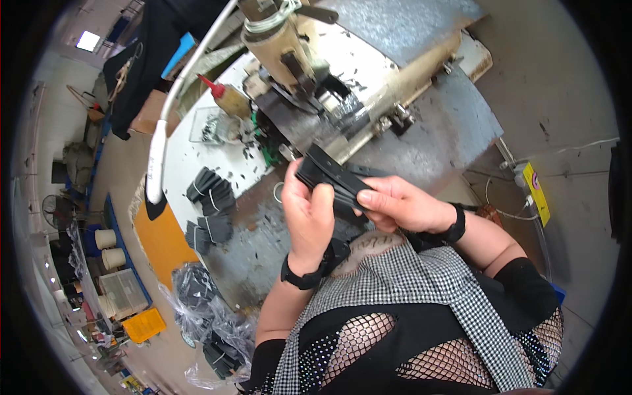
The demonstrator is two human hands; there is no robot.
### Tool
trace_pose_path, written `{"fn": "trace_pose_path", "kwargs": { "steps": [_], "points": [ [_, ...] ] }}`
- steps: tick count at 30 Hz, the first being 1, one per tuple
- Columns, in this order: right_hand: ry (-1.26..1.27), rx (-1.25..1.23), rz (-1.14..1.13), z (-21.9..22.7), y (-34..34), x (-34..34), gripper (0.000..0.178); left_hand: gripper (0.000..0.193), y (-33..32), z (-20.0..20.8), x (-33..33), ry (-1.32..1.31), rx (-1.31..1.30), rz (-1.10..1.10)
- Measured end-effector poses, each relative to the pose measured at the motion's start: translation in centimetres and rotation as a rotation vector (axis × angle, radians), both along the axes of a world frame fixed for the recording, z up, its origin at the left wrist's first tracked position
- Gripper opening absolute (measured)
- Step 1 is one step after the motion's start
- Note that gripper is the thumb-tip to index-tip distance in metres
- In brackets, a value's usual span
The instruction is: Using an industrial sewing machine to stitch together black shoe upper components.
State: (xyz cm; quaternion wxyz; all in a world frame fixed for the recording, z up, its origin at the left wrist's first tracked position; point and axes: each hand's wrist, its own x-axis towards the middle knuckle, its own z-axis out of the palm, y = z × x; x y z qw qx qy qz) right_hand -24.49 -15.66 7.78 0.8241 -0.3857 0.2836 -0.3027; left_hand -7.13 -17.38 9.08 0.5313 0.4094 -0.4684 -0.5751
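Between my two hands, over the near edge of the worktable, is a stack of black strips point(327, 172). My left hand point(308, 214) is closed round its left end, thumb bent against the side. At the lower right end, my right hand point(401, 203) pinches the strips with the thumb on top. Small holes or studs show on the upper face of the stack. Just beyond my hands stands a beige industrial machine, like a sewing machine point(280, 56), with a dark metal plate at its base. Both wrists wear black bands.
Bundles of dark strips point(212, 192) lie on the table to the left. Nearby are a clear tray of small metal parts point(220, 125) and a red-tipped bottle point(227, 99). A white lamp arm point(158, 158) crosses the left side. A plastic bag point(197, 293) with dark pieces sits lower left.
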Motion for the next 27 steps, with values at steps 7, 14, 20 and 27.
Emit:
{"fn": "trace_pose_path", "kwargs": {
  "steps": [7,14,20,27],
  "points": [
    [-0.038,0.079,0.026,-1.0,-0.8,-0.1,0.029,0.035,-0.9,-1.6,0.0,0.038,0.045,0.069],
    [-0.027,0.041,-0.006,0.2,0.1,-0.1,0.029,0.035,0.1,-0.5,0.9,0.414,0.310,-0.058],
    [0.033,0.031,-0.013,-0.8,-0.8,0.1,0.029,0.031,-0.7,-1.0,0.3,-0.061,0.127,0.055],
    [0.188,-0.053,-0.030,-0.8,0.0,0.3,0.030,0.021,-0.7,-1.8,0.6,0.144,0.296,0.012]
  ]
}}
